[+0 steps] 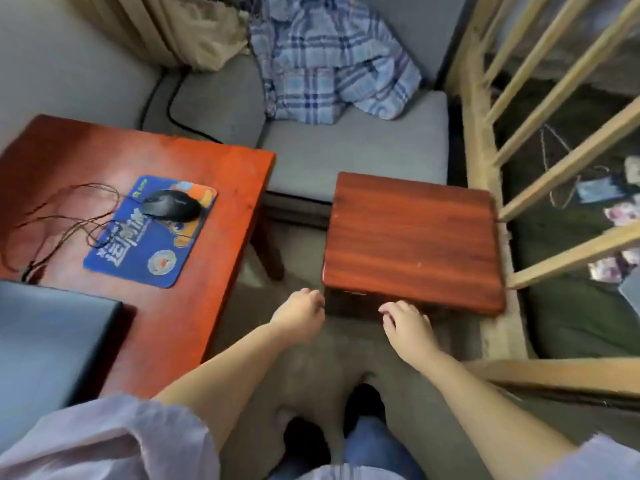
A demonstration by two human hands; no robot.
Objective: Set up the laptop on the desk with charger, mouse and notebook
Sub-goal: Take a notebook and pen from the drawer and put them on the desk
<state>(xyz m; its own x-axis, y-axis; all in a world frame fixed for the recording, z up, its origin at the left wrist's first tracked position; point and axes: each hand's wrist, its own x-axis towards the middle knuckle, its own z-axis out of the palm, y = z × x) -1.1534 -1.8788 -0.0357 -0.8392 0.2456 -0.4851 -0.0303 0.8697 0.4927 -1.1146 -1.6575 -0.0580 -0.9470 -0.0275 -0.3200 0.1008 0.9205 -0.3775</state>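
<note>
A closed grey laptop lies at the near left of the red-brown desk. Beyond it a black mouse rests on a blue printed mouse pad, its thin cable looped to the left. My left hand and my right hand hover at the near edge of a small reddish wooden stool to the right of the desk. Both hands have loosely curled fingers and hold nothing. No charger or notebook is visible.
A grey cushioned seat with a blue plaid cloth sits behind the stool. A black cord runs over the seat. A light wooden railing stands at right. My feet are on the grey floor.
</note>
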